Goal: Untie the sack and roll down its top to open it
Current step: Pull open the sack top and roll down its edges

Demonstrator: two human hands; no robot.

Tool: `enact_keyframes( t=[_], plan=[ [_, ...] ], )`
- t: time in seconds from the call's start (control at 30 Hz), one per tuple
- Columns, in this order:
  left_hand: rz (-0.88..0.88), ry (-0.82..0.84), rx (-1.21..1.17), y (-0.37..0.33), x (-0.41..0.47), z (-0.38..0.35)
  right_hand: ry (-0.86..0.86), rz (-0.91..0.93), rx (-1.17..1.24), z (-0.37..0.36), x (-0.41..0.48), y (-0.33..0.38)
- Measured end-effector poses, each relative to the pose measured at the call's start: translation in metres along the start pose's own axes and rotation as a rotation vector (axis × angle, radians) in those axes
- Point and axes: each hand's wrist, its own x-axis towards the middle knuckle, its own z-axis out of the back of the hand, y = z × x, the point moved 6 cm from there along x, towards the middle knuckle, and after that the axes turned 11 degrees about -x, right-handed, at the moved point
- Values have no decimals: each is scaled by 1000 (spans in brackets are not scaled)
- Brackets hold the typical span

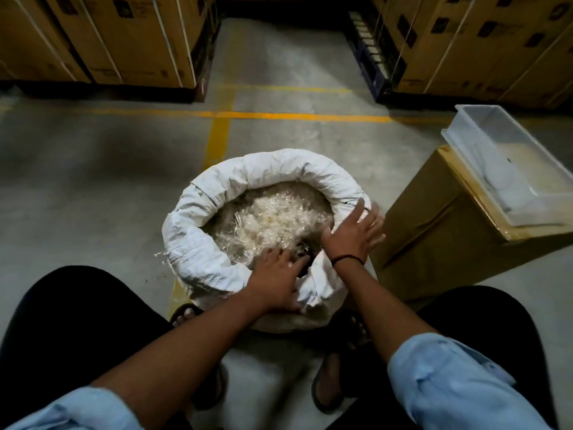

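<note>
A white woven sack (pixel 198 243) stands on the floor between my knees, its mouth wide and its top rolled down into a thick rim. Inside lies a heap of pale shredded strands (pixel 273 212). My left hand (pixel 279 277) grips the near part of the rolled rim, fingers curled over the cloth. Over the right side of the rim my right hand (pixel 356 228) is blurred, fingers spread, holding nothing; a black band circles its wrist.
A brown carton (pixel 434 231) stands just right of the sack with a clear plastic tray (pixel 508 162) on top. Stacked cartons on pallets (pixel 108 41) line the far left and far right (pixel 483 48). Yellow lines (pixel 223 114) cross the concrete floor.
</note>
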Motion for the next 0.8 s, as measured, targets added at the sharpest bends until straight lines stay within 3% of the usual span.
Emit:
enact_keyframes(
  t=[0.13,0.27,0.43,0.53,0.63,0.7,0.8],
  plan=[
    [32,6,-145,-25,21,-17,295,-239,230,-46,-7,-18],
    [221,56,-401,-10,20,-43,375,-268,376,-65,-8,-18],
    [303,51,-368,0,12,-48,427,-343,613,-68,16,-18],
    [271,-76,-249,-2,13,-34,466,-441,879,-58,32,-31],
    [92,-146,-188,-17,14,-28,631,-458,1055,-63,35,-47],
    [88,-92,-217,-27,14,-31,685,-439,963,-59,38,-48],
    [229,142,-329,-27,23,-22,550,-311,420,-20,57,-38]
  ],
)
